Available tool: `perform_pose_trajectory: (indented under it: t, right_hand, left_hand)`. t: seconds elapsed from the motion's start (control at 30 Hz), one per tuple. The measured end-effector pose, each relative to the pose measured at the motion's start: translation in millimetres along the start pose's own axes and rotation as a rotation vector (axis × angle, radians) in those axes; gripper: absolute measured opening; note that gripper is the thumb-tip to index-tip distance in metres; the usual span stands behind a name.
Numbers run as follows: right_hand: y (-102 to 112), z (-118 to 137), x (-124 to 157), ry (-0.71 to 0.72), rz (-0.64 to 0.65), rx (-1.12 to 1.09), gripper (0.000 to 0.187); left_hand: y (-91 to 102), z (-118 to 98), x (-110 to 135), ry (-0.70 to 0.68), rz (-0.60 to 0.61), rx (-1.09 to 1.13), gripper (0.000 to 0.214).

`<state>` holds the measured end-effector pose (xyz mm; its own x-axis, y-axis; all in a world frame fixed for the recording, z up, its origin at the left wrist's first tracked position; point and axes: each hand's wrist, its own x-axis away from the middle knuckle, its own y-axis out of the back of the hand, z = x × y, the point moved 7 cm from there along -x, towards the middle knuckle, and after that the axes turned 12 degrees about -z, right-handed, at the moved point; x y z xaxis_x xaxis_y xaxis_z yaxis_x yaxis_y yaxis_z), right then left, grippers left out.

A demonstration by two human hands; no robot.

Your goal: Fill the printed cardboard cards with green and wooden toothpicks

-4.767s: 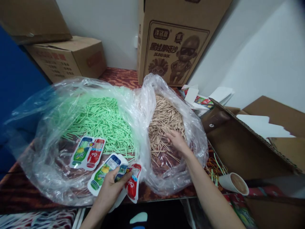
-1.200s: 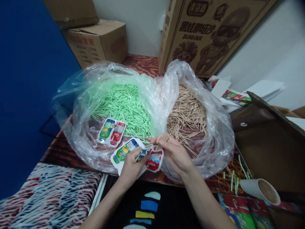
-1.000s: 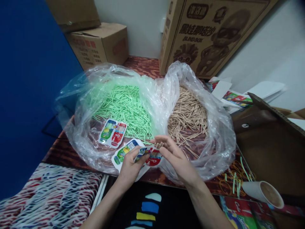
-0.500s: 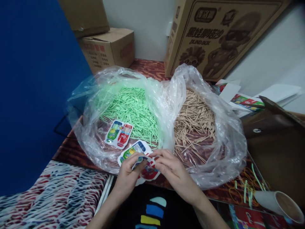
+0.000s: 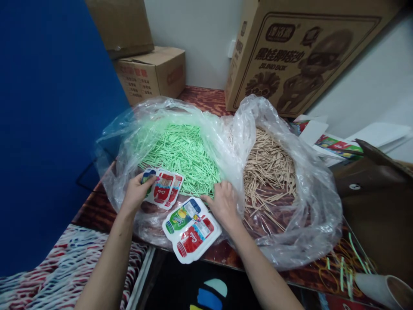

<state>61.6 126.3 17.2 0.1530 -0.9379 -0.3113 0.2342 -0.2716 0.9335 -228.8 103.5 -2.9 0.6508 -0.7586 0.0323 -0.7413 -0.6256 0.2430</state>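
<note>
Far left, a blue panel (image 5: 58, 129) hems us in. Our left hand (image 5: 138, 189) has thumb and fingers pinched on a Sprite/Cola packet (image 5: 163, 188), which overlaps a second packet (image 5: 176, 191) beside the green sticks (image 5: 185, 155); its top points away from us, leaning slightly right. The front packet (image 5: 193, 228) sits diagonally, bottle tops aimed away and right, near corner seemingly poking past the table (image 5: 97, 211) edge. Our right hand (image 5: 226, 202) is curled at the green sticks; can't tell if it's gripping any. Then there's some bare room in front of the brown sticks (image 5: 271, 163).
</note>
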Motion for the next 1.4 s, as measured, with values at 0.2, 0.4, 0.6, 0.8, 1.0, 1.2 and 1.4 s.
perform_pose_trajectory:
  t: [0.2,0.4,0.6,0.8,1.0,1.2,1.4]
  right_hand:
    - [-10.6,5.4,-3.0,0.040,0.051,0.075,0.015]
    - [-21.3,4.3,-7.9,0.060,0.082,0.068,0.016]
    - [-22.9,-24.8,-21.3,-0.156,0.153,-0.298,0.015]
    - [-38.0,-50.0,-36.7,-0.688,0.214,-1.057,0.016]
    - [-41.9,-40.7,-20.9,-0.808,0.209,-1.297,0.025]
    - [-45.2,-16.9,15.1,-0.881,0.319,-1.545,0.036]
    - [-34.8,-7.3,38.0,-0.865,0.434,-1.634,0.037]
  left_hand:
    - [-15.2,0.0,-6.3,-0.260,-0.066,-0.275,0.032]
    - [-1.8,-21.9,12.8,-0.525,-0.246,-0.514,0.036]
    - [6.1,-48.7,39.0,-0.607,-0.288,-0.443,0.027]
    - [-23.7,-66.8,67.1,-0.546,-0.103,-0.217,0.023]
    - [-94.2,-43.3,114.0,-0.170,0.467,-0.078,0.035]
    - [-132.4,-46.1,118.1,-0.122,0.442,-0.029,0.027]
    - [-144.8,-53.1,99.7,-0.207,0.411,-0.086,0.021]
